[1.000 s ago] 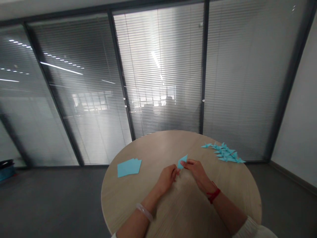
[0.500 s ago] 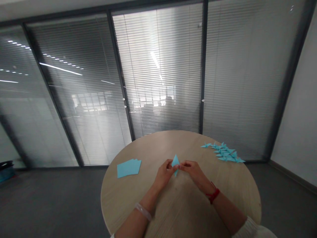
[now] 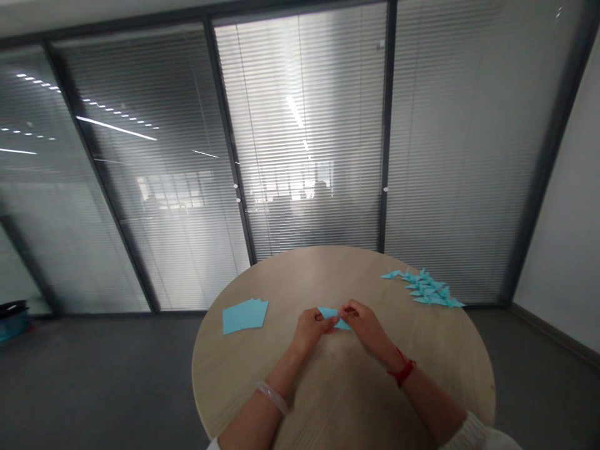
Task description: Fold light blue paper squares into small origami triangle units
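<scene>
A folded piece of blue origami paper [image 3: 329, 311] lies crosswise between my two hands, over the middle of the table. My left hand [image 3: 311, 329] pinches it from the left, thumb on top. From the right, my right hand [image 3: 362, 319] has its thumb and forefinger closed on the paper's near edge. The fingers cover part of the paper, so its exact folds are hidden.
The round wooden table [image 3: 337, 394] carries a fanned stack of blue paper sheets [image 3: 244, 317] on the left. Several folded blue paper cranes [image 3: 429, 289] sit in a cluster near the right edge. Beyond stands a glass partition with blinds [image 3: 304, 137].
The folded paper has turned from standing point-up to lying sideways between the hands. My right hand has lifted its fingers slightly; my left hand has shifted a little toward me.
</scene>
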Motion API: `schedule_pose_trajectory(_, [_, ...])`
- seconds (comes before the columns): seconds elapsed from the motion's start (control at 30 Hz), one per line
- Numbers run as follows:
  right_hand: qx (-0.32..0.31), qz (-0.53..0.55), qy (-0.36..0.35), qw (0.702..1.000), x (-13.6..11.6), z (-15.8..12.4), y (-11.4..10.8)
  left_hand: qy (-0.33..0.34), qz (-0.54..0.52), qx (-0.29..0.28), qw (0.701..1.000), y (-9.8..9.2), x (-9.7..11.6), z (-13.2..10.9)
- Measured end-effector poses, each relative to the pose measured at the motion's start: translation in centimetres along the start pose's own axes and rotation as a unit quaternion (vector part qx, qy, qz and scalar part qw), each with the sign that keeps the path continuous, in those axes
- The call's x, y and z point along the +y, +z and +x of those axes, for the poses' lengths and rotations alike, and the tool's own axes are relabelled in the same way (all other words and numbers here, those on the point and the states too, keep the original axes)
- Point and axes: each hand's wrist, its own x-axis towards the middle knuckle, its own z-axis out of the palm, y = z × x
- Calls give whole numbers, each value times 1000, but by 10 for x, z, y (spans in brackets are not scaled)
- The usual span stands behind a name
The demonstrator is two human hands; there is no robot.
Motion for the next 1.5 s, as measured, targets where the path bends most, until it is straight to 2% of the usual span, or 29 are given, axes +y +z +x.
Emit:
schedule_pose_trajectory(0.1, [26, -34, -62, 997, -3, -2, 0, -42, -83, 0, 996, 1, 6, -5])
schedule_pose_trajectory(0.23, [43, -54, -148, 987, -6, -4, -1, -62, -149, 6, 987, 2, 12, -8])
schedule_pose_trajectory(0.37, [35, -73, -179, 981, -10, -5, -1, -69, -179, 4, 981, 2, 13, -8])
schedule_pose_trajectory(0.67, [47, -82, -169, 981, -9, -5, -1, -66, -189, -1, 980, 4, 15, -9])
schedule_pose_trajectory(1.03, [29, -52, -178, 982, -14, -5, -2, -48, -189, -1, 981, 2, 9, -7])
schedule_pose_trajectory(1.5, [32, 8, -51, 998, -2, 1, -3, -55, -160, -42, 985, 6, 14, -11])
